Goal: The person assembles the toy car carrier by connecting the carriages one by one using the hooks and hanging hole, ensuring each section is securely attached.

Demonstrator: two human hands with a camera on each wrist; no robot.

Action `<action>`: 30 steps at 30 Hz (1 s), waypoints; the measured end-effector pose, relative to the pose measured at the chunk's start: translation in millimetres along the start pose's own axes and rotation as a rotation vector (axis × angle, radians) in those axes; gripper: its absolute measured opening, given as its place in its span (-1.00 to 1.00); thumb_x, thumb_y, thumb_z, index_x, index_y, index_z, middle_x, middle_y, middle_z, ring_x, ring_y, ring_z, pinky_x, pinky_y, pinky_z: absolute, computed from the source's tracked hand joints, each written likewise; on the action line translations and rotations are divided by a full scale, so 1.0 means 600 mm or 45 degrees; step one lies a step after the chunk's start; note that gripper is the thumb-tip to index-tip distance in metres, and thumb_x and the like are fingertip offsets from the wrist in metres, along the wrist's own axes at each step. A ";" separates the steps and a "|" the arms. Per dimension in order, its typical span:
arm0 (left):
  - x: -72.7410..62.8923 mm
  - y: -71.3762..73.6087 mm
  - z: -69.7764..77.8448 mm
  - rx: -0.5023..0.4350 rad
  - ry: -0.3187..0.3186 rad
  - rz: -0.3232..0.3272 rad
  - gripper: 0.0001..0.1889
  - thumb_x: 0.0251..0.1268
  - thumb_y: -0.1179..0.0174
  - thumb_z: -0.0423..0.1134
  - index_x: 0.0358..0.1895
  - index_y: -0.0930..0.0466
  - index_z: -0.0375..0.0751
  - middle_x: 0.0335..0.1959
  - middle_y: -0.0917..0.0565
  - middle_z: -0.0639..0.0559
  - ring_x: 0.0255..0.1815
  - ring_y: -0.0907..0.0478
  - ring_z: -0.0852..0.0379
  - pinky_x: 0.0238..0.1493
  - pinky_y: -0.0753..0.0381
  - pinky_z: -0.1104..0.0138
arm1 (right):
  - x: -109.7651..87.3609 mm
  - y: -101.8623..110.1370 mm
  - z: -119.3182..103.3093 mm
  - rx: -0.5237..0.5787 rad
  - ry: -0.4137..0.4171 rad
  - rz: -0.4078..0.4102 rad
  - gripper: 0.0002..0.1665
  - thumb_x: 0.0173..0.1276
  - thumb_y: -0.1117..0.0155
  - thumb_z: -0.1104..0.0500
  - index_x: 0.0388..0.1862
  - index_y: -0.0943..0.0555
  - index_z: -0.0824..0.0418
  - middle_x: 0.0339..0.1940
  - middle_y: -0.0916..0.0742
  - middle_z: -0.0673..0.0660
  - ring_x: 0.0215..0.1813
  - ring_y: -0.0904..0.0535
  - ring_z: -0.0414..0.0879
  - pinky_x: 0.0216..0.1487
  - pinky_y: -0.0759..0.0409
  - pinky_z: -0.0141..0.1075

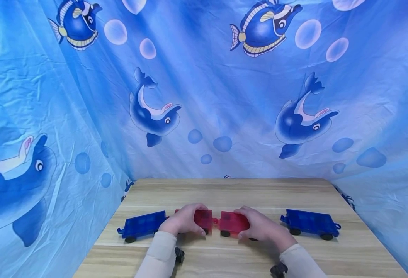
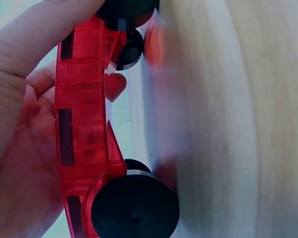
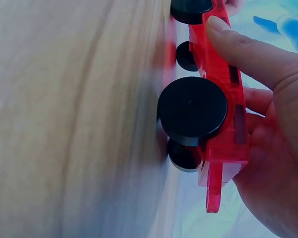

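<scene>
My left hand (image 1: pixel 184 220) grips a translucent red toy train car (image 1: pixel 205 219) across its top, thumb along the near side. In the left wrist view its black wheel (image 2: pixel 136 208) stands close to the wooden surface. Another red train car (image 1: pixel 228 222) is gripped by my right hand (image 1: pixel 259 226). In the right wrist view the thumb lies along its side, and a red coupling tab (image 3: pixel 213 196) sticks out at one end. Between the two cars, a small red coupler (image 1: pixel 215 221) bridges the gap. Both hands hide much of the cars they hold.
A blue train car (image 1: pixel 145 224) stands just left of the left-hand red car, its end close to it. Apart at the right is another blue train car (image 1: pixel 310 222). All are on a wooden table (image 1: pixel 232 189), with a sea-print cloth (image 1: pixel 204 96) hanging behind and beside it.
</scene>
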State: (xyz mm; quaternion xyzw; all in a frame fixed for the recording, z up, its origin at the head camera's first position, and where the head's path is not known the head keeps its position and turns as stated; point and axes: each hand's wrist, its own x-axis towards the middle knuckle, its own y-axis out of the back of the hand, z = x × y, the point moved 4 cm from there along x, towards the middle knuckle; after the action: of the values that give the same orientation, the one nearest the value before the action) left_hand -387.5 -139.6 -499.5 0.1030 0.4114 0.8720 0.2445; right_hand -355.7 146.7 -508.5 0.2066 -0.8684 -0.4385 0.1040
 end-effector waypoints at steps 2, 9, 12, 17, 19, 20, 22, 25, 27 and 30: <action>0.000 0.001 -0.001 -0.008 0.002 0.001 -0.18 -0.16 -0.76 -0.10 0.30 -0.59 0.04 0.12 -0.66 0.19 0.13 -0.57 0.10 0.19 -0.61 0.05 | 0.000 0.000 -0.001 -0.002 -0.003 0.001 0.07 0.09 -0.73 -0.08 0.56 -0.45 0.08 0.34 -0.60 0.04 0.30 -0.52 0.04 0.31 -0.56 0.15; -0.002 0.006 -0.007 0.013 0.003 0.009 -0.17 -0.17 -0.76 -0.08 0.31 -0.59 0.04 0.14 -0.66 0.18 0.14 -0.58 0.10 0.21 -0.61 0.06 | -0.003 0.002 -0.002 -0.041 0.013 0.021 0.09 0.11 -0.70 -0.17 0.58 -0.44 0.06 0.38 -0.59 0.05 0.33 -0.52 0.05 0.30 -0.57 0.15; -0.004 0.008 -0.009 0.005 0.009 0.014 -0.16 -0.17 -0.76 -0.08 0.31 -0.59 0.04 0.15 -0.65 0.15 0.15 -0.57 0.08 0.21 -0.61 0.04 | -0.011 0.008 0.001 -0.042 0.013 0.050 0.10 0.13 -0.67 -0.23 0.58 -0.43 0.08 0.39 -0.58 0.05 0.34 -0.52 0.06 0.31 -0.56 0.17; -0.008 0.012 -0.010 -0.006 0.008 0.017 -0.17 -0.17 -0.77 -0.12 0.30 -0.60 0.00 0.15 -0.66 0.10 0.15 -0.58 0.03 0.21 -0.60 0.00 | -0.031 0.025 0.009 -0.050 0.043 0.127 0.02 0.21 -0.61 -0.25 0.57 -0.45 0.07 0.43 -0.56 0.07 0.39 -0.50 0.09 0.33 -0.53 0.19; -0.009 0.013 -0.009 -0.001 0.000 0.016 -0.18 -0.17 -0.77 -0.13 0.29 -0.60 -0.02 0.15 -0.67 0.09 0.15 -0.58 0.02 0.21 -0.60 0.00 | -0.041 0.033 0.016 -0.053 0.055 0.156 -0.01 0.25 -0.58 -0.24 0.57 -0.45 0.07 0.46 -0.54 0.07 0.44 -0.48 0.13 0.36 -0.51 0.19; -0.009 0.014 -0.009 -0.001 -0.004 0.015 -0.18 -0.17 -0.77 -0.14 0.29 -0.60 -0.03 0.15 -0.67 0.09 0.15 -0.59 0.01 0.21 -0.60 -0.01 | -0.046 0.037 0.021 -0.056 0.054 0.169 -0.02 0.26 -0.57 -0.24 0.57 -0.44 0.06 0.48 -0.52 0.08 0.46 -0.45 0.15 0.37 -0.49 0.20; -0.010 0.015 -0.011 -0.001 -0.005 0.017 -0.18 -0.18 -0.77 -0.13 0.29 -0.60 -0.02 0.14 -0.67 0.10 0.15 -0.59 0.02 0.21 -0.59 0.00 | -0.055 0.044 0.030 -0.059 0.049 0.199 -0.04 0.27 -0.57 -0.23 0.56 -0.45 0.06 0.49 -0.51 0.09 0.50 -0.42 0.19 0.40 -0.45 0.22; -0.011 0.018 -0.015 -0.010 -0.008 0.013 -0.18 -0.16 -0.76 -0.12 0.30 -0.59 0.00 0.15 -0.66 0.11 0.15 -0.58 0.02 0.19 -0.61 0.00 | -0.072 0.055 0.042 -0.084 0.050 0.254 -0.05 0.27 -0.57 -0.22 0.54 -0.47 0.09 0.49 -0.52 0.14 0.51 -0.40 0.24 0.41 -0.42 0.25; -0.012 0.019 -0.018 -0.016 -0.006 0.010 -0.17 -0.16 -0.76 -0.11 0.30 -0.59 0.01 0.15 -0.65 0.11 0.15 -0.57 0.01 0.18 -0.61 0.00 | -0.083 0.064 0.049 -0.101 0.063 0.289 -0.06 0.27 -0.59 -0.19 0.53 -0.48 0.13 0.48 -0.53 0.19 0.50 -0.40 0.27 0.41 -0.41 0.27; -0.014 0.021 -0.022 -0.024 -0.003 0.009 -0.17 -0.14 -0.76 -0.11 0.32 -0.58 0.00 0.16 -0.65 0.09 0.16 -0.57 -0.02 0.18 -0.61 -0.01 | -0.098 0.078 0.060 -0.131 0.067 0.326 -0.07 0.27 -0.59 -0.17 0.52 -0.49 0.15 0.47 -0.53 0.23 0.50 -0.40 0.31 0.40 -0.41 0.29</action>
State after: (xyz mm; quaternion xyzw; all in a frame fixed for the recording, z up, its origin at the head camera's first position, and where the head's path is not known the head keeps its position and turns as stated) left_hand -389.6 -159.4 -498.2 0.1033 0.4026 0.8765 0.2429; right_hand -328.7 223.8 -492.4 0.0998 -0.8610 -0.4601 0.1923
